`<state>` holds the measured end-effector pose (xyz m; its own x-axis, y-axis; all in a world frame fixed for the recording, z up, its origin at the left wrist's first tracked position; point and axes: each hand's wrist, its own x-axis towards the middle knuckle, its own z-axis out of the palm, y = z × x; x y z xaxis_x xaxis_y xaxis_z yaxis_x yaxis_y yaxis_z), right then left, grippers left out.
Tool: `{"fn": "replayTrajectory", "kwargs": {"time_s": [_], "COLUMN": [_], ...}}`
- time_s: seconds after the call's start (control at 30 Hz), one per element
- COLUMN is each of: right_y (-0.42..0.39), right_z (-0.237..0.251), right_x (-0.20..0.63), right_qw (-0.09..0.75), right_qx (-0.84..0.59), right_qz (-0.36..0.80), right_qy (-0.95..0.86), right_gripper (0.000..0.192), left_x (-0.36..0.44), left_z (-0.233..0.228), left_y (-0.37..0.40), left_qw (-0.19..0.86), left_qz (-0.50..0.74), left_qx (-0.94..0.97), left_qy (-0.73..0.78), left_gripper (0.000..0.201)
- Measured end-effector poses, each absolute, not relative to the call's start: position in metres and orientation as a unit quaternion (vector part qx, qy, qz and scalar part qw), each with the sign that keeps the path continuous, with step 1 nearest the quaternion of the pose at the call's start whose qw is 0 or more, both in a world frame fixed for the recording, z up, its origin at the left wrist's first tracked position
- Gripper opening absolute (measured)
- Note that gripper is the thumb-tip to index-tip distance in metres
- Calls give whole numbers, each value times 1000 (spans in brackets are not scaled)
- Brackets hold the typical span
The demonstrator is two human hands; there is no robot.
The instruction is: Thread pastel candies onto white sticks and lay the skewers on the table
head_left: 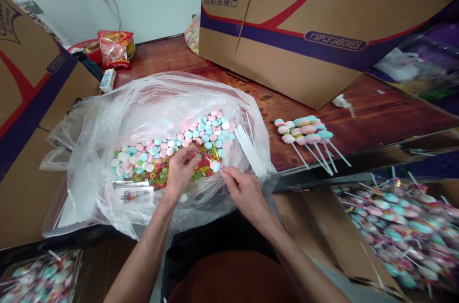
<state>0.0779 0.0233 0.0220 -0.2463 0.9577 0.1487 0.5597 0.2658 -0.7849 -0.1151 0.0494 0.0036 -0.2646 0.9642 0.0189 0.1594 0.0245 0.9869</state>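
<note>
My right hand pinches the thin white stick of a candy skewer. Pink and blue candies are threaded on that stick, near its upper end. To the left of it, my left hand hovers over the loose candies with its thumb and fingertips together; what they hold, if anything, is too small to name. Beneath both hands lie pastel button-shaped candies and coloured gummy rings, inside a spread clear plastic bag. White sticks lie on the bag's right side.
Several finished candy skewers lie on the wooden table at right. Large cartons stand behind and at left. A box of wrapped candy skewers sits lower right, another pile lower left. A red candy packet is behind.
</note>
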Motion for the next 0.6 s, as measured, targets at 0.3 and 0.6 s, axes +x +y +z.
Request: {"fn": "replayTrajectory", "kwargs": {"time_s": [0.3,0.6], "right_y": [23,23], "right_z": [24,24], "right_x": [68,69], "right_qw": [341,309], "right_qx": [-483,-504], "right_qz": [342,302], "right_qy": [-730,-748], "right_gripper": [34,33], "left_x": [-120,-117], "left_z": [12,13], "left_y": [41,34], "left_qw": [501,428], "left_qz": [554,535], "left_qx": [397,454], "left_qy": [533,569], "left_gripper": [30,18]}}
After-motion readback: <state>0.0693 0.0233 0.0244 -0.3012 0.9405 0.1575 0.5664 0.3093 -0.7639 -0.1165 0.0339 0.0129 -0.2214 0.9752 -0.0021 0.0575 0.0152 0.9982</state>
